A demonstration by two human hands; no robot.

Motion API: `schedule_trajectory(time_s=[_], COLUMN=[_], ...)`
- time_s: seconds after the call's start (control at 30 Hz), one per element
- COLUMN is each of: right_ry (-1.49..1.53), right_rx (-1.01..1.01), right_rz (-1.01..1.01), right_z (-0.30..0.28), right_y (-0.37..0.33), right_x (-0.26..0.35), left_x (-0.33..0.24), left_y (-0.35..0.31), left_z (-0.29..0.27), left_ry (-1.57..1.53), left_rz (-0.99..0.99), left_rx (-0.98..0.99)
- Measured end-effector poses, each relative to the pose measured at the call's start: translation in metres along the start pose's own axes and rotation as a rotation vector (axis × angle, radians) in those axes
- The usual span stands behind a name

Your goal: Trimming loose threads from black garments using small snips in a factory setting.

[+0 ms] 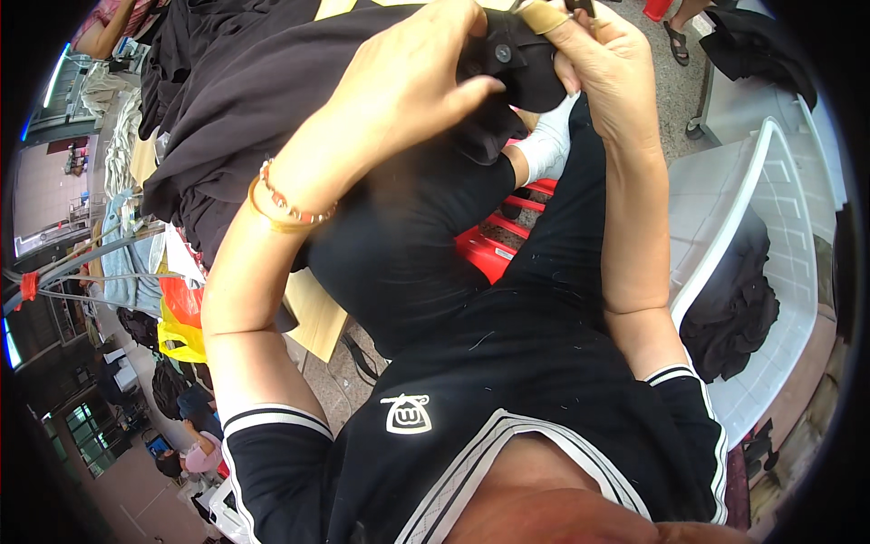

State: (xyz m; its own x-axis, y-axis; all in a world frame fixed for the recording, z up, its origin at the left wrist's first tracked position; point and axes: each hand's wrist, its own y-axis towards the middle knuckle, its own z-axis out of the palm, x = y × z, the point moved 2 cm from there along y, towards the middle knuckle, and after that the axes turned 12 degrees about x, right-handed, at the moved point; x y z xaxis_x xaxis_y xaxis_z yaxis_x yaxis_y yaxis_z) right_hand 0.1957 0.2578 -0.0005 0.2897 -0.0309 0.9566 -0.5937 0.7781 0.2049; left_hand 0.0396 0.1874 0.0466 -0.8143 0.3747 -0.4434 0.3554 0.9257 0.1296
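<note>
A black garment [272, 86] drapes over my lap and a surface at the upper left, and a dark round button [503, 53] shows on its edge. My left hand [408, 82] is on the garment left of the button, thumb held apart and the other fingers curled at the cloth, partly cut off by the top of the view. To the right of the button, my right hand [609, 68] pinches the garment's edge, with a yellowish wrap [546, 16] around one digit. A small dark object shows among its fingers at the upper border; its kind is unclear.
A white plastic bin [772, 172] holding dark cloth [732, 313] stands at my right. Below my legs is a red slatted stool [494, 249]. Yellow and red bags [181, 335] hang at the left. Another person in pink [201, 453] sits far left.
</note>
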Motion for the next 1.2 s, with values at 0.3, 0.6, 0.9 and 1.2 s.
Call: schedule_trajectory(time_s=[0.3,0.6,0.9,1.2], right_ry=[0.214,-0.059,0.007,-0.543], right_rx=[-0.006,0.107,0.308,0.098], right_rz=[-0.018,0.128,0.288,-0.128], right_z=[0.03,0.021,0.033,0.035], right_y=[0.008,0.017,0.022,0.009], right_x=[0.018,-0.024,-0.053,-0.034], left_x=[0.034,0.068,0.061,0.09], left_y=[-0.01,-0.062,-0.078,-0.083], left_z=[0.002,-0.005,0.016,0.04], left_ry=[0.067,-1.254,-1.054,-1.442], left_rz=[-0.069,-0.169,-0.273,-0.336], left_rx=[-0.189,0.146,0.129,-0.152])
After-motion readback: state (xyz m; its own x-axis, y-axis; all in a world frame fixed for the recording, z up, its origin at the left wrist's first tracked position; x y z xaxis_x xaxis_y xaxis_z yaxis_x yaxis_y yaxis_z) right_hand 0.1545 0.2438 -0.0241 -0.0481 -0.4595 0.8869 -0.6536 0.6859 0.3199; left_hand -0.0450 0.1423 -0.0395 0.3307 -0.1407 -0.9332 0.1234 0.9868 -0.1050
